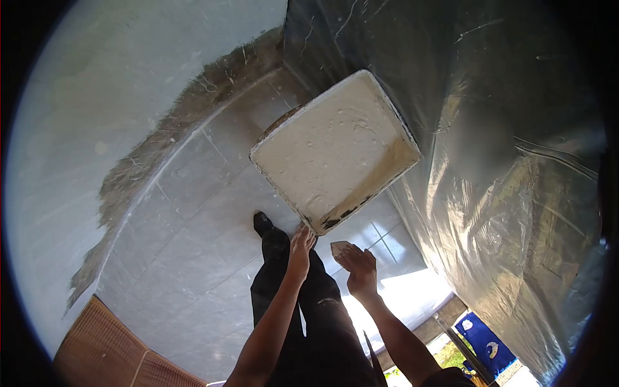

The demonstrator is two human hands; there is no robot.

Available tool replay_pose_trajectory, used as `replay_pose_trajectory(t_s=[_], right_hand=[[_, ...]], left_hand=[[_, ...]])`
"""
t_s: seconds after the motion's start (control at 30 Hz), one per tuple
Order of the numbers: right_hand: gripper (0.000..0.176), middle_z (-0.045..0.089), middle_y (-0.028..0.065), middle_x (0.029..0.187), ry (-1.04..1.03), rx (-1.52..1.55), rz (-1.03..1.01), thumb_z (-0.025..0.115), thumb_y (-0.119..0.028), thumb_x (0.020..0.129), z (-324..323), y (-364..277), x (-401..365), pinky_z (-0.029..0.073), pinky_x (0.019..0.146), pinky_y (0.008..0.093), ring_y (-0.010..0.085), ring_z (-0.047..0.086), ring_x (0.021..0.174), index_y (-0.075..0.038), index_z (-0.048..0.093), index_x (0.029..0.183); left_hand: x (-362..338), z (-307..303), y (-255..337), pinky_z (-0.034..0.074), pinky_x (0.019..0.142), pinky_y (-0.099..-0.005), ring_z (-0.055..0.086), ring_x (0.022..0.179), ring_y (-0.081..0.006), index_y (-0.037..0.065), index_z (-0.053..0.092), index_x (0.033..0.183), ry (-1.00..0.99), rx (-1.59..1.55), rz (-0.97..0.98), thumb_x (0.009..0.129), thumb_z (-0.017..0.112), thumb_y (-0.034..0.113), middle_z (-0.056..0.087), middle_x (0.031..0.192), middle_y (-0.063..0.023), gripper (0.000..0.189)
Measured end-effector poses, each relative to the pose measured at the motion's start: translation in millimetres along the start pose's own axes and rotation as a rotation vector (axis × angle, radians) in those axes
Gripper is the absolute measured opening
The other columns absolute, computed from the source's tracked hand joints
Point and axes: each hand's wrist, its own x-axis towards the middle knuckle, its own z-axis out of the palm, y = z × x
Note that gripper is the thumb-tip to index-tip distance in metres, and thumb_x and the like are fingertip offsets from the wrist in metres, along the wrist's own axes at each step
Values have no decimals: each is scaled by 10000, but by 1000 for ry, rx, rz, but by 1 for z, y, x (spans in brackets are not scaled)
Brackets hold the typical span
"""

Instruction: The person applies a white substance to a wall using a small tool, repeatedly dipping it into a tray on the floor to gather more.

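A big rectangular tub [322, 142] of off-white wet plaster stands tilted across the view, its rim coated with dried residue. My left hand [301, 245] is at the near corner of the tub, fingers close together on its rim and smeared with white. A little to the right, my right hand [359, 266] is closed around a small trowel [339, 248]. Only the trowel's flat, plaster-coated blade shows; its handle is hidden in my fingers. The blade is apart from the tub.
Grey floor tiles [193, 238] lie under my feet. A wall [109, 97] with a rough unfinished strip curves along the left. Plastic sheeting [490, 193] hangs on the right. A brown woven panel [116, 348] and a blue cloth [485, 345] are at the lower edges.
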Motion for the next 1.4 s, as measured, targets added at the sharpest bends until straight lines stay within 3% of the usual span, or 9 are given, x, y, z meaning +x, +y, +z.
replay_pose_trajectory(t_s=[0.1,0.2,0.27,0.37,0.77,1.0,1.07,1.27,1.4], right_hand=[[369,708,166,1161,82,317,140,528,121,879,-49,-26,44,540,916,412,332,667,1095,-39,688,1171],[407,717,132,1151,-75,285,126,534,128,852,-71,-19,102,528,923,418,318,675,1059,-73,703,1163],[399,725,64,1146,-192,82,-292,569,85,783,-62,-6,127,489,946,418,271,660,1070,-119,728,1086],[376,731,26,1137,-336,-51,-454,597,64,755,-55,-10,142,440,970,411,234,640,1103,-132,739,1042],[246,724,-7,1015,-435,-376,-595,628,-23,774,-43,-30,142,410,916,399,201,589,1075,-142,732,962],[343,714,4,1021,-593,-486,-574,631,28,730,-51,-36,159,413,911,390,200,592,1017,-144,748,1002],[383,711,36,1005,-818,-516,-422,616,20,739,-52,-41,170,419,925,379,218,594,1025,-153,766,1046],[425,697,122,1012,-1008,-521,-355,584,-8,798,-62,-55,188,434,951,383,268,602,1024,-221,770,1116],[367,703,104,927,-995,-427,-368,565,-6,833,-70,-43,198,459,918,404,252,638,1016,-199,776,1062]], left_hand=[[-5,3,3,265,1206,-437,421,1414,-312,-40,402,1461,30,-110,-11,1034,472,498,482,1480,-186,690],[-5,4,6,227,1222,-481,350,1451,-379,-70,274,1513,-13,-193,-24,1005,476,522,393,1537,-235,806],[-4,5,8,232,1221,-483,369,1435,-382,-64,290,1506,-10,-302,-41,1007,473,508,410,1518,-235,780],[-3,6,10,250,1213,-487,404,1403,-387,-63,330,1479,5,-484,-81,1009,463,478,438,1486,-231,729],[-4,10,19,269,1204,-513,424,1376,-404,-96,355,1445,79,-876,-218,1003,428,408,447,1464,-250,674],[-6,10,17,236,1200,-519,362,1389,-415,-113,329,1429,25,-1029,-194,985,460,410,387,1469,-262,699],[-7,12,22,223,1205,-520,355,1397,-419,-121,325,1428,49,-1052,-203,981,461,417,382,1476,-266,713],[-10,16,36,188,1218,-547,322,1433,-437,-123,278,1463,78,-1075,-225,954,469,416,361,1510,-275,766],[-10,18,39,177,1218,-560,326,1442,-433,-86,296,1470,143,-1074,-254,938,479,393,385,1513,-256,739]])
